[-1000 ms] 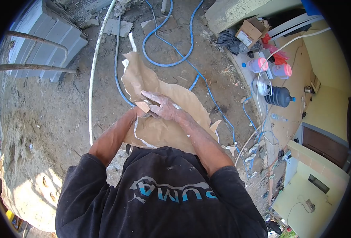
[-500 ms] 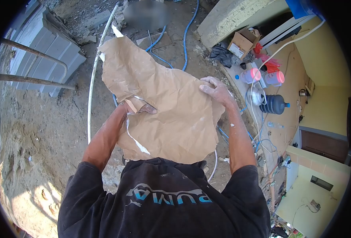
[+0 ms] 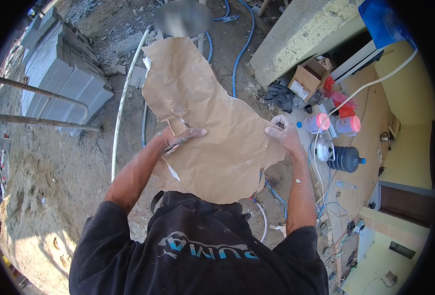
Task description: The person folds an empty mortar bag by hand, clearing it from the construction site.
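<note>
A large, creased sheet of brown paper (image 3: 217,142) with torn edges spreads in front of my chest. On its left side, my left hand (image 3: 183,137) grips the paper at a torn place, thumb on top and fingers partly hidden beneath. White inner paper shows along the tear. My right hand (image 3: 282,133) pinches the upper right edge between thumb and bent fingers. Both hands are dusted with pale powder. The lower edge of the sheet lies near the collar of my black shirt (image 3: 198,246).
Grey blocks (image 3: 67,73) are stacked at upper left, beside metal bars (image 3: 40,122). A white pole (image 3: 124,108) and blue hoses (image 3: 242,46) cross the dirt ground. At right are a cardboard box (image 3: 308,78), pink-lidded containers (image 3: 348,124), a kettle (image 3: 323,149) and a large bottle (image 3: 346,159).
The view has shifted. My left thumb now lies across the paper near the tear, and the sheet's upper part has moved up and right. My right hand still holds its edge.
</note>
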`<action>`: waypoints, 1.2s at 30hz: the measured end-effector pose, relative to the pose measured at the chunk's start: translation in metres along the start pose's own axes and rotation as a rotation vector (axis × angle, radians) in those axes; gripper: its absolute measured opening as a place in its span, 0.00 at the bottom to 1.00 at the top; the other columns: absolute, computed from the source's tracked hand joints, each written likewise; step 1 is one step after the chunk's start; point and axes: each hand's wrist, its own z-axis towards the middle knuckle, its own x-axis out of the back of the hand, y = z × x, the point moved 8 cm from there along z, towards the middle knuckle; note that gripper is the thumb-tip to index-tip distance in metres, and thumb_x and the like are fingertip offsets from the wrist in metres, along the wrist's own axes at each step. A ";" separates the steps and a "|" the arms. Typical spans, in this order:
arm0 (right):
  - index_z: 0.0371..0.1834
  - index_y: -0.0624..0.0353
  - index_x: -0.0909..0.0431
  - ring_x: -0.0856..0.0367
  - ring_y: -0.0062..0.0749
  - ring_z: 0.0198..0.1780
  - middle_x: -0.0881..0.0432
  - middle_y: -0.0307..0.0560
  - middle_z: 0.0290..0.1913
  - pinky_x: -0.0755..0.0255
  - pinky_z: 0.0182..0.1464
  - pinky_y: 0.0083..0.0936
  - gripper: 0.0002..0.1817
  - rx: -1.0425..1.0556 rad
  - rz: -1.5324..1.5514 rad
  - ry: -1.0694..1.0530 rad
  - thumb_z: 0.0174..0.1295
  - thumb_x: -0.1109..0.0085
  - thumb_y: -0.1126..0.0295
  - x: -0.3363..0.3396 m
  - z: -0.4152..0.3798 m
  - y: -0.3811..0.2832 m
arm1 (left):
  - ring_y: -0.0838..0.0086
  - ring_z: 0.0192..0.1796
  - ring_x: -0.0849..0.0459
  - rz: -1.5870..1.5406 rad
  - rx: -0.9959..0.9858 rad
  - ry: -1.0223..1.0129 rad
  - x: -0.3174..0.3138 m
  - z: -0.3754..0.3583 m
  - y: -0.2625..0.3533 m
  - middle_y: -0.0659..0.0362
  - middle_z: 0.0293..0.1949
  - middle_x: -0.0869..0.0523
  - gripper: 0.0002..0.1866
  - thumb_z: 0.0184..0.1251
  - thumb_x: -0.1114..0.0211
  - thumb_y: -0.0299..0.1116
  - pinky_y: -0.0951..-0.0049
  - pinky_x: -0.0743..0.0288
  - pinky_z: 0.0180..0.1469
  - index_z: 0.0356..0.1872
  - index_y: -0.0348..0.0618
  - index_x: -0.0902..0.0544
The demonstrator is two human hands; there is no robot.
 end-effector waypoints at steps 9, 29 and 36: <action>0.78 0.60 0.44 0.36 0.41 0.74 0.33 0.59 0.72 0.44 0.75 0.34 0.58 0.133 0.357 -0.115 0.42 0.19 0.60 0.020 0.072 -0.022 | 0.67 0.64 0.22 0.589 0.040 -0.016 0.038 0.089 0.028 0.55 0.60 0.17 0.34 0.55 0.21 0.47 0.66 0.31 0.69 0.62 0.43 0.20; 0.67 0.57 0.27 0.26 0.41 0.66 0.22 0.51 0.63 0.34 0.69 0.36 0.40 -0.215 0.199 -0.091 0.45 0.24 0.70 -0.155 0.015 0.080 | 0.69 0.61 0.20 -0.128 0.305 -0.042 0.057 0.025 -0.146 0.55 0.56 0.17 0.31 0.68 0.31 0.50 0.66 0.27 0.65 0.63 0.38 0.25; 0.67 0.58 0.27 0.25 0.39 0.65 0.21 0.51 0.62 0.33 0.68 0.33 0.38 -0.338 0.162 -0.222 0.47 0.27 0.72 -0.139 0.028 0.073 | 0.70 0.59 0.19 -0.530 0.478 0.304 0.067 0.007 -0.182 0.55 0.56 0.18 0.32 0.69 0.32 0.46 0.66 0.25 0.63 0.66 0.37 0.29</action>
